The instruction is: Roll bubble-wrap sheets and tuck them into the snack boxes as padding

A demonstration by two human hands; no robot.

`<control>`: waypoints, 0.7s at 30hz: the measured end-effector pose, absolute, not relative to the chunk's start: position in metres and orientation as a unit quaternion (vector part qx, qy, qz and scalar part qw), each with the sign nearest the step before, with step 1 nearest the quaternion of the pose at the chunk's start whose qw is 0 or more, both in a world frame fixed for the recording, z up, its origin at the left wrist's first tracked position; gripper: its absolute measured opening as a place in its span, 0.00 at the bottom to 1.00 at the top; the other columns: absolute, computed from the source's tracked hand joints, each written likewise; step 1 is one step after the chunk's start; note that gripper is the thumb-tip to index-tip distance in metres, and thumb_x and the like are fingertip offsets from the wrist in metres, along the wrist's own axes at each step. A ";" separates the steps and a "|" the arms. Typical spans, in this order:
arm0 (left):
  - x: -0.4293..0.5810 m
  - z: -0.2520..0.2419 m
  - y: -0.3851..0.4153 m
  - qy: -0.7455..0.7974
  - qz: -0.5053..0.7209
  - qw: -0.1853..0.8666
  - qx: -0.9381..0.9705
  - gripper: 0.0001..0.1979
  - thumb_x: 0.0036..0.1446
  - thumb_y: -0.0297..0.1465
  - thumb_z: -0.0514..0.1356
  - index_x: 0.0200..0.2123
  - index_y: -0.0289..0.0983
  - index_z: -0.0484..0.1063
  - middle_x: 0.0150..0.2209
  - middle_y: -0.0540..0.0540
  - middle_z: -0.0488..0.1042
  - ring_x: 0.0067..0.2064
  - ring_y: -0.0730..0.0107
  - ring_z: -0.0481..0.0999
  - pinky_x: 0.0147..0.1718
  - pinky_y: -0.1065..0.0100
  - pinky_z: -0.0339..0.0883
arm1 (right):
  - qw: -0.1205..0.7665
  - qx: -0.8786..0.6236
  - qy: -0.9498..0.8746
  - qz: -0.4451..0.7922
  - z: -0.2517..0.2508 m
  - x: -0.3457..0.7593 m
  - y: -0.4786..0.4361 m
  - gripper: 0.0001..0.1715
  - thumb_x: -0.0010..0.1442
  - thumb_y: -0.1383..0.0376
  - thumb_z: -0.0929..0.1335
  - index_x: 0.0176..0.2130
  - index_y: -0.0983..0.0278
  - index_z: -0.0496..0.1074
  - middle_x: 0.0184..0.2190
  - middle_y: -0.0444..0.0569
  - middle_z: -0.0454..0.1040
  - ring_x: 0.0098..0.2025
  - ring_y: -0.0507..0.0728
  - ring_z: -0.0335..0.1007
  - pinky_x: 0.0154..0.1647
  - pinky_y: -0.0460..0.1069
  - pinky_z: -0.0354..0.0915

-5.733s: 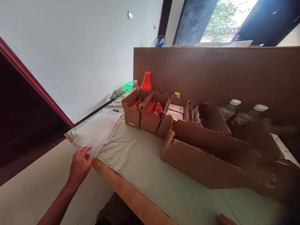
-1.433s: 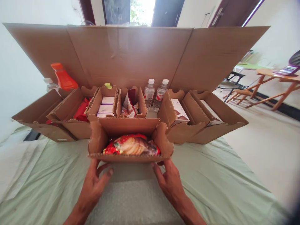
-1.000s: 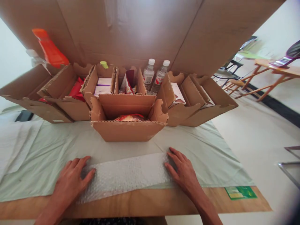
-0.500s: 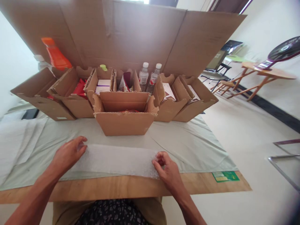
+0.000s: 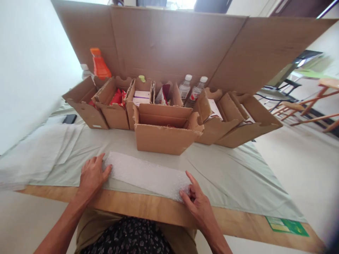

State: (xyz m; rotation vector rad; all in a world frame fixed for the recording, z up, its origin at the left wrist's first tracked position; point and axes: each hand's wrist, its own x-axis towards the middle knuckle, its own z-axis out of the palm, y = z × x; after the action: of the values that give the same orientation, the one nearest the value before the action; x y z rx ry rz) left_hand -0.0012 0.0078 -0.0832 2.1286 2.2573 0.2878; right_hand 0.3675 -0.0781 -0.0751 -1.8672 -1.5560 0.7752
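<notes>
A long folded strip of bubble wrap lies flat on the pale cloth near the table's front edge, slanting down to the right. At its left end rests my left hand, palm down and open, its thumb touching the strip's edge. My right hand is at the other end with the thumb at the wrap's edge. Its index finger stretches out apart from the thumb, while the other fingers curl partly out of sight. Just beyond the strip stands a cardboard bin with something reddish low inside.
Behind are several more cardboard bins holding packets and boxes. Two clear bottles and an orange bottle stand by a tall cardboard panel. More bubble wrap sheets lie left, near a dark flat object. A green packet lies front right.
The view has swung left, shifting the scene rightward. The strip now slants more, and my right index finger has straightened away from the thumb. My left hand now lies flatter at its end.
</notes>
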 end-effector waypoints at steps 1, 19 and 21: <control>-0.003 -0.081 0.011 0.723 0.079 0.032 0.686 0.27 0.63 0.38 0.52 0.59 0.28 0.67 0.44 0.34 0.79 0.47 0.48 0.75 0.48 0.53 0.66 | 0.292 -0.699 -0.584 0.291 -0.075 0.367 -0.079 0.38 0.64 0.55 0.63 0.68 0.67 0.61 0.21 0.37 0.63 0.21 0.53 0.63 0.26 0.47 0.65; 0.023 -0.042 0.028 0.554 0.219 0.157 0.788 0.20 0.61 0.34 0.54 0.54 0.36 0.73 0.51 0.39 0.77 0.55 0.57 0.75 0.57 0.58 0.67 | 0.188 -0.493 -0.571 0.629 -0.076 0.260 -0.138 0.40 0.54 0.55 0.74 0.65 0.50 0.68 0.47 0.50 0.77 0.39 0.58 0.73 0.39 0.50 0.71; 0.022 -0.049 -0.012 0.487 0.235 0.286 0.791 0.19 0.64 0.37 0.54 0.54 0.40 0.73 0.51 0.42 0.78 0.55 0.59 0.76 0.56 0.59 0.68 | 0.186 -0.489 -0.592 0.613 -0.066 0.260 -0.132 0.36 0.56 0.55 0.73 0.63 0.49 0.70 0.48 0.50 0.77 0.39 0.59 0.73 0.38 0.50 0.71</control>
State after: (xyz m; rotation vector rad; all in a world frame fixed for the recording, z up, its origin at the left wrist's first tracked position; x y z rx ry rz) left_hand 0.0220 -0.0124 -0.0490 2.1158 1.3014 0.6278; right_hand 0.2600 -0.1317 -0.0660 -1.3760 -1.6678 1.7259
